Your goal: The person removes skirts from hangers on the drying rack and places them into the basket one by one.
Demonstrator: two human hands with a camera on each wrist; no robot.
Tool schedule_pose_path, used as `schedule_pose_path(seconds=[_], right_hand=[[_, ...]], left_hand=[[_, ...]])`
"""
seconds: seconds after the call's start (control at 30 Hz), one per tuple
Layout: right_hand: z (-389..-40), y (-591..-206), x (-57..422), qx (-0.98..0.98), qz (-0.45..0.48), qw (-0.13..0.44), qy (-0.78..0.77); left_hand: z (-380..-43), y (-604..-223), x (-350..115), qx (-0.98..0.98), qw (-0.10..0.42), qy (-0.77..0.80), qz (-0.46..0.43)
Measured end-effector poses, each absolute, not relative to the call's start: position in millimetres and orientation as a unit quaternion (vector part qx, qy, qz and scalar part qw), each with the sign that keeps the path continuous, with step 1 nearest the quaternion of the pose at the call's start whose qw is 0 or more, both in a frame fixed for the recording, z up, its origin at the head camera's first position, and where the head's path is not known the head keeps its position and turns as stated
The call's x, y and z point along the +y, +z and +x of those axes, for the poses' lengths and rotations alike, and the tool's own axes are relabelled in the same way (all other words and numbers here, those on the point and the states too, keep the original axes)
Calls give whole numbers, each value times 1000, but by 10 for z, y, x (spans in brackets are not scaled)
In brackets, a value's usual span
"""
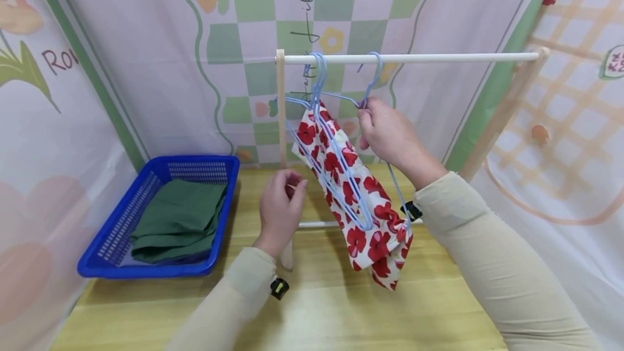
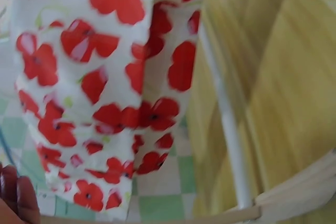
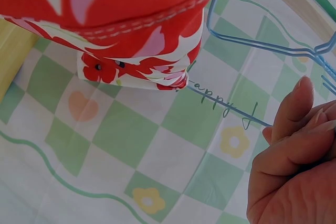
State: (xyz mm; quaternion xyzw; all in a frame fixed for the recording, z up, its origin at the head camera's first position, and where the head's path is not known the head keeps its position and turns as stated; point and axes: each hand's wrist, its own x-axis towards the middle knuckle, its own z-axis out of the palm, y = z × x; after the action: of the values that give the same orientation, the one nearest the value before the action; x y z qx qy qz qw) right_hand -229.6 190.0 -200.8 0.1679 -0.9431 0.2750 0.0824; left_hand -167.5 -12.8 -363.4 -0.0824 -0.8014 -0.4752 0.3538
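In the head view my right hand [image 1: 390, 134] pinches a blue clothes hanger [image 1: 401, 194] just below its hook, which is over the white rod [image 1: 439, 58]. A white cloth with red flowers [image 1: 356, 240] hangs from this hanger, bunched at its lower right corner. Other blue hangers [image 1: 348, 177] hang to the left on the same rod, in front of the cloth. My left hand [image 1: 280, 207], fingers loosely curled, holds nothing beside the rack's left wooden post [image 1: 281, 107]. The right wrist view shows my right fingers [image 3: 294, 150] curled at the hanger's neck, which they partly hide.
On the left of the wooden table [image 1: 312, 307] stands a blue plastic basket [image 1: 146, 272] with a folded dark green cloth [image 1: 180, 221] inside. A lower white bar [image 1: 317, 225] crosses the rack near the tabletop. Printed curtains surround the table behind and on both sides.
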Motion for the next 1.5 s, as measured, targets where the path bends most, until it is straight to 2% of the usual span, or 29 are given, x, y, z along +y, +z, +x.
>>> schedule_pose_path(seconds=[0.13, 0.37, 0.53, 0.93, 1.5], right_hand=[[-2290, -2002, 1885, -944, 166, 77, 276], [-2295, -2006, 1879, -942, 168, 81, 277], [-2298, -2011, 1878, -941, 170, 87, 279], [-2305, -2011, 1870, -942, 168, 86, 278], [-2320, -2027, 1879, -940, 173, 86, 280]], left_hand=[[-1669, -3733, -25, -820, 284, -486, -104], [-1725, -3898, 136, -813, 58, -577, -56], [-1747, -4025, 275, -768, -27, -640, -33], [-1763, -4144, 504, -577, -95, -810, 43], [-1855, -4134, 484, -516, -82, -848, 83]])
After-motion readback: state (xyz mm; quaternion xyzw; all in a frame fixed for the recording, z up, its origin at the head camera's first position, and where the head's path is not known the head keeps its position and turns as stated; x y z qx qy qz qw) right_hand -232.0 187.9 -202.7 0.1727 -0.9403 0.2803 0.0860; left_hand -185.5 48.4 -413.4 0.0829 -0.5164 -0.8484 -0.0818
